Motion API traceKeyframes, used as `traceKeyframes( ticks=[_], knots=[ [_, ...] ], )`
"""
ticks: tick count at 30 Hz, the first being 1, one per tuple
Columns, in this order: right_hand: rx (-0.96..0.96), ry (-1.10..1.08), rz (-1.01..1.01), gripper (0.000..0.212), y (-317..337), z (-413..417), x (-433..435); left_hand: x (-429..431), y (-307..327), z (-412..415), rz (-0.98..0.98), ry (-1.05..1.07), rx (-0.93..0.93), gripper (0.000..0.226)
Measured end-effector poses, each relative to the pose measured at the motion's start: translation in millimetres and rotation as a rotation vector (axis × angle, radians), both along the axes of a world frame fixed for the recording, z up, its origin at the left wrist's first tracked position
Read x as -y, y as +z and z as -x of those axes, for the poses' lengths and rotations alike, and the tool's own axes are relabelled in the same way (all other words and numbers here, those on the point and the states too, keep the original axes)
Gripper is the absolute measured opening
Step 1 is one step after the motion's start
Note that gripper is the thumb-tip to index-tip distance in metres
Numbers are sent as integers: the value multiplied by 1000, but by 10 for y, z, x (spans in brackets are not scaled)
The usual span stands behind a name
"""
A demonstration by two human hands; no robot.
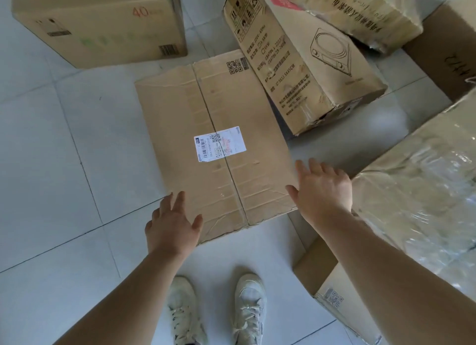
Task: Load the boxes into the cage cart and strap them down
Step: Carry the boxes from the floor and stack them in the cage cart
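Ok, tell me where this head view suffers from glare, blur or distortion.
Head view: wide-angle bending curves the floor tile lines and stretches both forearms; glare breaks up the plastic-wrapped box on the right, which also looks smeared; a bright patch reflects off the floor beside the cooktop box. The shipping label on the flat box is too soft to read. Lighting is even, shadows faint.

- Left hand [171,222]: bare, no glove, no ring or watch seen.
- Right hand [323,191]: bare too, wrist plain, no band.
- Both forearms bare right to frame edge at approx 6 o'clock; no sleeve visible.
- Fingers [313,165]: nothing worn, nails short as far as can tell.
- Left shoe [184,311]: off-white lace-up sneaker, cream laces, scuffed toe, at 6 o'clock.
- Right shoe [248,308]: same pair, off-white w/ greyish toe cap, cream laces, dark mark on outer side.
- Legs, trousers: hidden by arms/frame edge.
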State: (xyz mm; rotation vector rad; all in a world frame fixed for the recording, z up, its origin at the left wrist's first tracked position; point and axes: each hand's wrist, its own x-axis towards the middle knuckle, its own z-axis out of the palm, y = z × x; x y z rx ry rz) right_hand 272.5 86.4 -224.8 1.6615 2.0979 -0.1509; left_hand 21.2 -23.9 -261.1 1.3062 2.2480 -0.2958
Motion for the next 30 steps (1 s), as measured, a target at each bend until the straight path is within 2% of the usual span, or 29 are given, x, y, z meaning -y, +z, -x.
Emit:
traceKeyframes(
  ticks=[5,9,14,21,26,30],
  knots=[
    [190,-78,120,66,-443,329,-193,132,-540,59,57,94,-5,87],
    [-10,-235,253,77,-726,407,-112,233,-793,101,90,157,29,93],
    [-209,-361,235,81,-1130,171,10,279,-1005,111,30,210,105,100],
    [-428,-529,268,96,-1557,-38,66,222,-1300,41,-113,383,373,120],
    [-408,-489,223,98,-1465,47,125,195,-1194,144,-108,390,292,127],
    [-423,-483,182,100,-1158,216,216,153,-812,387,-111,391,247,124]
  ],
)
